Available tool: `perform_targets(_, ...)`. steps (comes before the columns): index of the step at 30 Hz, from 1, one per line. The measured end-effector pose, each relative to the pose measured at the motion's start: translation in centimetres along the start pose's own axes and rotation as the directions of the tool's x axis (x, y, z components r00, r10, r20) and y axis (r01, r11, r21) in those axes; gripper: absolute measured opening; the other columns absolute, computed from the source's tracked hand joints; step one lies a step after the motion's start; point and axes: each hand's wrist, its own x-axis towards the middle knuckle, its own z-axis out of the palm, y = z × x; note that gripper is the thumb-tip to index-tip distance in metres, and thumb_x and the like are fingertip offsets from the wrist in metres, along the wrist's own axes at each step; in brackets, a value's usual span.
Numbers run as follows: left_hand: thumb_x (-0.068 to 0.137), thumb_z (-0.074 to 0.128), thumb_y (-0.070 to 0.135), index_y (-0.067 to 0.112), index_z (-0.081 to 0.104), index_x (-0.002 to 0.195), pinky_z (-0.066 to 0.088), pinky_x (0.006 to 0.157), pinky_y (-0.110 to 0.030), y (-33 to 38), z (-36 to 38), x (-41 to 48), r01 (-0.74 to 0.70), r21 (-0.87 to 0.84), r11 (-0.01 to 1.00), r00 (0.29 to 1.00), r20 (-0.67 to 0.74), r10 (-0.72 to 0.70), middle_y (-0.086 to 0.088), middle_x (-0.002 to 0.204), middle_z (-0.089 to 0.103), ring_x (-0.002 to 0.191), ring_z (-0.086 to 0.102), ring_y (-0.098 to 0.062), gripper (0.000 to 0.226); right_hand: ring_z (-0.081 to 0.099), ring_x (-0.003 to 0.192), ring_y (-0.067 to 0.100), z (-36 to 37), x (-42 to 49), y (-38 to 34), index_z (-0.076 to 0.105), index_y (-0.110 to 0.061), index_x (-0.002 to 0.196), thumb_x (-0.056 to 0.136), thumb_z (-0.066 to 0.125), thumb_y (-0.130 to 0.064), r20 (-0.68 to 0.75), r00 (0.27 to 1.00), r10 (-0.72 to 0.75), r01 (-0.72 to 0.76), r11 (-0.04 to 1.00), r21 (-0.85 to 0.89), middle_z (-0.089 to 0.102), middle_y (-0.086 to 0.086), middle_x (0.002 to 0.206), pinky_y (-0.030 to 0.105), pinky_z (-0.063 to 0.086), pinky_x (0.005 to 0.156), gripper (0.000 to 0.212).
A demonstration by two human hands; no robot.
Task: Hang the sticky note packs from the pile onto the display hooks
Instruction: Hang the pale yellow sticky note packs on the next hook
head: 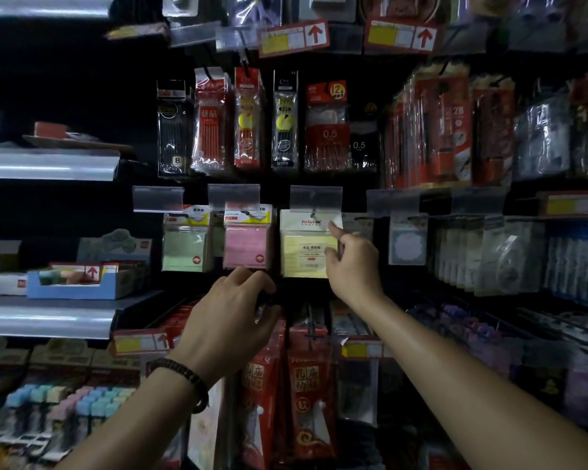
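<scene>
Head view. Use the yellow pack (pixel 302 252) as your reference. It hangs on a hook (pixel 314 211) that passes through its white header, directly under a clear label holder (pixel 315 198).

Your right hand (pixel 353 266) is at the right edge of the yellow pack. The index finger lies up against the header's right corner, the thumb rests on the front face, and the two pinch that edge.

Your left hand (pixel 235 310) is below and to the left of the yellow pack, with the fingers curled downward. The space under them is dark, so you cannot tell whether they hold anything. A dark bracelet (pixel 187 381) sits on that wrist.

A pink pack (pixel 246 245) hangs just left of the yellow pack, and a green pack (pixel 184 249) hangs further left. Pencil packs (pixel 248 120) hang in the row above the yellow pack.
</scene>
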Motion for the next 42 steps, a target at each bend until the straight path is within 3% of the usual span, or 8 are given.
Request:
perform_targets(5, 0.099, 0.062, 0.051, 0.037, 0.06, 0.125, 0.058, 0.077, -0.031, 0.5, 0.1, -0.6, 0.001, 0.004, 1.0, 0.999, 0.036, -0.001, 0.015, 0.12, 0.055, 0.104, 0.06, -0.011, 0.03, 0.062, 0.112, 0.026, -0.2, 1.2, -0.6, 0.045, -0.029, 0.161, 0.105, 0.065, -0.016, 0.175, 0.982, 0.075, -0.044, 0.983, -0.177, 0.052, 0.012, 0.148, 0.038, 0.053, 0.11, 0.061)
perform_targets(11, 0.098, 0.062, 0.052, 0.036, 0.057, 0.126, 0.057, 0.078, -0.035, 1.6, -0.1, -3.5, 0.0, -0.03, 1.0, 0.996, 0.094, 0.002, 0.013, 0.118, 0.056, 0.105, 0.062, -0.014, 0.032, 0.064, 0.108, 0.029, -2.6, -1.2, -0.9, 0.058, -0.027, 0.147, 0.097, 0.07, -0.028, 0.161, 0.983, 0.086, -0.043, 0.966, -0.255, 0.06, 0.008, 0.125, 0.036, 0.056, 0.087, 0.051)
perform_targets(15, 0.099, 0.061, 0.05, 0.032, 0.054, 0.124, 0.058, 0.077, -0.035, 3.4, 0.5, -6.9, 0.015, -0.17, 0.985, 0.993, 0.115, 0.005, 0.012, 0.117, 0.061, 0.098, 0.064, -0.01, 0.032, 0.062, 0.086, 0.018, -4.1, -5.6, -0.4, 0.068, -0.023, 0.124, 0.096, 0.07, -0.025, 0.065, 0.997, -0.045, 0.054, 0.987, -0.152, 0.058, -0.004, 0.097, 0.038, 0.058, 0.078, 0.028)
perform_targets(22, 0.093, 0.051, 0.058, 0.034, 0.058, 0.117, 0.058, 0.077, -0.039, 4.4, 5.3, -16.8, 0.08, -0.253, 0.964, 0.96, 0.279, -0.007, 0.011, 0.111, 0.063, 0.094, 0.067, -0.015, 0.034, 0.058, 0.077, 0.007, -7.2, -17.8, 1.2, 0.073, -0.018, 0.102, 0.096, 0.065, -0.021, 0.047, 0.964, -0.262, 0.265, 0.959, -0.097, 0.065, -0.004, 0.09, 0.022, 0.046, 0.07, 0.01)
perform_targets(25, 0.096, 0.064, 0.046, 0.033, 0.061, 0.112, 0.058, 0.076, -0.039, 4.6, 8.9, -22.8, 0.178, -0.322, 0.93, 0.923, 0.381, -0.044, 0.011, 0.104, 0.064, 0.09, 0.067, -0.014, 0.02, 0.052, 0.078, -0.001, -7.7, -24.0, 3.2, 0.072, -0.013, 0.104, 0.102, 0.064, -0.019, 0.144, 0.967, -0.209, 0.219, 0.974, -0.062, 0.062, -0.006, 0.094, 0.007, 0.038, 0.075, 0.01)
perform_targets(30, 0.094, 0.061, 0.05, 0.03, 0.063, 0.105, 0.055, 0.074, -0.038, 3.9, 14.9, -32.9, 0.323, -0.3, 0.898, 0.805, 0.586, -0.093, 0.009, 0.1, 0.065, 0.089, 0.064, -0.016, 0.022, 0.059, 0.079, 0.008, -6.1, -34.8, 9.6, 0.072, -0.014, 0.102, 0.104, 0.067, -0.016, 0.302, 0.952, -0.042, 0.047, 0.999, -0.007, 0.066, -0.003, 0.092, 0.019, 0.044, 0.07, 0.006)
perform_targets(35, 0.096, 0.073, 0.039, 0.029, 0.07, 0.112, 0.043, 0.074, -0.026, 1.6, 21.1, -40.8, 0.421, -0.174, 0.89, 0.655, 0.737, -0.165, 0.009, 0.106, 0.071, 0.087, 0.063, -0.008, 0.02, 0.065, 0.082, 0.007, -2.6, -46.2, 18.0, 0.071, -0.02, 0.105, 0.105, 0.066, -0.021, 0.528, 0.793, 0.304, -0.294, 0.95, -0.106, 0.07, -0.01, 0.094, 0.036, 0.054, 0.072, 0.005)
perform_targets(42, 0.096, 0.066, 0.046, 0.037, 0.065, 0.116, 0.058, 0.085, -0.037, -1.7, 29.3, -45.6, 0.498, 0.001, 0.867, 0.416, 0.877, -0.24, 0.014, 0.109, 0.062, 0.094, 0.062, -0.011, 0.022, 0.068, 0.088, -0.001, 4.4, -57.2, 26.8, 0.073, -0.025, 0.106, 0.097, 0.071, -0.017, 0.658, 0.484, 0.576, -0.503, 0.799, -0.329, 0.069, -0.017, 0.094, 0.029, 0.058, 0.079, 0.012)
